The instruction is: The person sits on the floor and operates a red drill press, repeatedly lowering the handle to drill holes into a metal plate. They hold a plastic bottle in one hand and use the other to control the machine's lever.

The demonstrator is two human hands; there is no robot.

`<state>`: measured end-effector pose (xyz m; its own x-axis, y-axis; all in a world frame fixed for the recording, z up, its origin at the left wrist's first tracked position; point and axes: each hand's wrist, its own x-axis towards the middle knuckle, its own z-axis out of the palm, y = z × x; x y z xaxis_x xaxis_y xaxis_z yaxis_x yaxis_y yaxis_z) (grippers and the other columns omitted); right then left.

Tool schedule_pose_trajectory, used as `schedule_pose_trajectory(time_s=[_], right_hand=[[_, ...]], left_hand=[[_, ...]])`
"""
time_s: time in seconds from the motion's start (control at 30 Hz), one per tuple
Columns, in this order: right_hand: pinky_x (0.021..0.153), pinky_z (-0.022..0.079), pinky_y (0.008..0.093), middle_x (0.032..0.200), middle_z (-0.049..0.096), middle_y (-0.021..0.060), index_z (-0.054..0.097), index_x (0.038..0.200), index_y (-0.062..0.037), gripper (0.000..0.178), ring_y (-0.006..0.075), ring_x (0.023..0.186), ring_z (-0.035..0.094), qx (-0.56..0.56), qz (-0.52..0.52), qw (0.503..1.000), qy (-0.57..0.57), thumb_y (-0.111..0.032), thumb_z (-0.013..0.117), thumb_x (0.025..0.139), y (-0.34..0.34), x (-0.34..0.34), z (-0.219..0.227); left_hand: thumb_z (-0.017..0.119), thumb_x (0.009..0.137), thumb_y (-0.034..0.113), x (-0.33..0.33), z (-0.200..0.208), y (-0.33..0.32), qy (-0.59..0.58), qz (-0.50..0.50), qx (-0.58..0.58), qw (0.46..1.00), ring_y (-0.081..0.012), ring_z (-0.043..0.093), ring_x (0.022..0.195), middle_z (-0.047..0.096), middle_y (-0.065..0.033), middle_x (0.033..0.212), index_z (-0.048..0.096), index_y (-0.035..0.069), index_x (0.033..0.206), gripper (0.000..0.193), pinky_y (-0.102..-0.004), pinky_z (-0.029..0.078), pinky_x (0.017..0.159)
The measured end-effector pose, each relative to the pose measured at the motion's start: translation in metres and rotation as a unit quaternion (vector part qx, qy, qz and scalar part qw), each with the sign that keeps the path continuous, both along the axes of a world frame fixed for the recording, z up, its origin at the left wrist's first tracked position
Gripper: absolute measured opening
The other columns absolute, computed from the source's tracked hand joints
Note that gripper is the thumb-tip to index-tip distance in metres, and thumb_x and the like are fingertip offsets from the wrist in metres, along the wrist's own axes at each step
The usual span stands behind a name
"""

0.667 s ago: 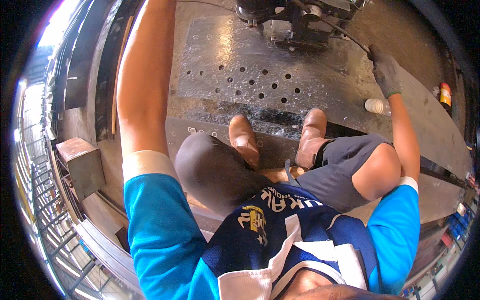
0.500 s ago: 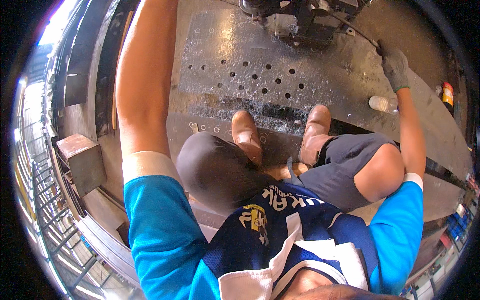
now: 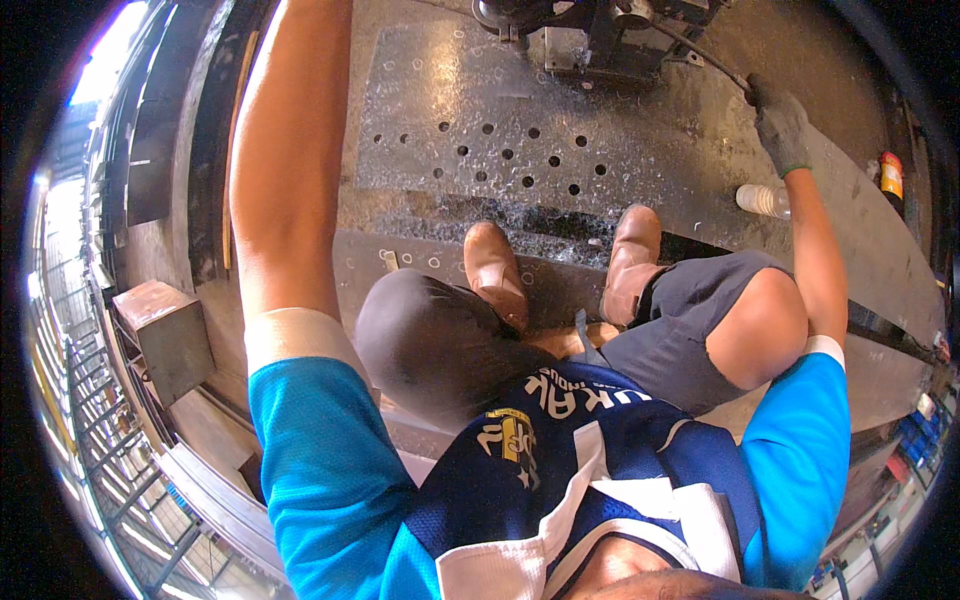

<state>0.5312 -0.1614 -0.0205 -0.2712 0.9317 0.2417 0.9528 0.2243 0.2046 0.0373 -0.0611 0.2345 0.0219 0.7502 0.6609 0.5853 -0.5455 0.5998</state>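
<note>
In a grey glove, my right hand [image 3: 779, 128] is closed round the end of a thin metal lever [image 3: 705, 55]. The lever runs up and left to a dark machine [image 3: 600, 50] at the top edge, which is partly cut off. Under the machine lies a large steel plate [image 3: 640, 140] with several round drilled holes and more chalk-like circles marked on it. My left arm [image 3: 290, 140] stretches up past the top edge, so the left hand is out of sight.
My boots [image 3: 494, 265] stand at the plate's near edge, by dark metal shavings. A whitish ribbed plastic container [image 3: 763, 200] lies near my right forearm. Farther right is a yellow bottle with a red top [image 3: 891, 180]. A rusty metal box [image 3: 165, 325] sits at the left.
The view has shifted slightly. My right hand keeps its hold on the lever, with hardly any movement against the machine. The left arm stays raised.
</note>
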Motion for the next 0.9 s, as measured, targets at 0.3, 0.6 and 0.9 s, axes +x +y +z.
schedule_pose_trajectory(time_s=[0.3, 0.6, 0.9], right_hand=[[0.079, 0.051, 0.0514, 0.107, 0.073, 0.019, 0.066, 0.127, -0.0143, 0.037, 0.042, 0.098, 0.068, -0.01, 0.003, 1.0, 0.016, -0.013, 0.056, 0.091, -0.001, -0.002, 0.003], [0.104, 0.043, 0.0527, 0.129, 0.067, 0.0209, 0.066, 0.129, -0.0071, 0.042, 0.0419, 0.12, 0.059, -0.062, -0.042, 0.995, 0.061, -0.019, 0.058, 0.09, -0.002, 0.006, -0.013], [0.097, 0.046, 0.0534, 0.123, 0.068, 0.0202, 0.066, 0.129, -0.0104, 0.04, 0.0414, 0.113, 0.062, -0.018, 0.005, 0.999, 0.033, -0.019, 0.059, 0.091, -0.001, 0.011, -0.014]], left_hand=[[0.095, 0.071, 0.029, 0.003, 0.0, -0.002, -0.011, -0.009, -0.019, 1.0, -0.0262, 0.069, 0.108, 0.07, -0.0187, 0.123, 0.047, 0.005, 0.148, 0.094, -0.0392, 0.059, 0.088], [0.092, 0.075, 0.024, 0.001, 0.001, -0.001, -0.018, -0.038, -0.029, 0.999, -0.027, 0.07, 0.108, 0.071, -0.0182, 0.122, 0.047, 0.005, 0.149, 0.089, -0.0388, 0.059, 0.09], [0.083, 0.083, 0.02, -0.016, -0.021, 0.016, 0.029, -0.011, 0.067, 0.997, -0.027, 0.07, 0.106, 0.069, -0.0186, 0.123, 0.046, 0.003, 0.148, 0.076, -0.0396, 0.059, 0.09]])
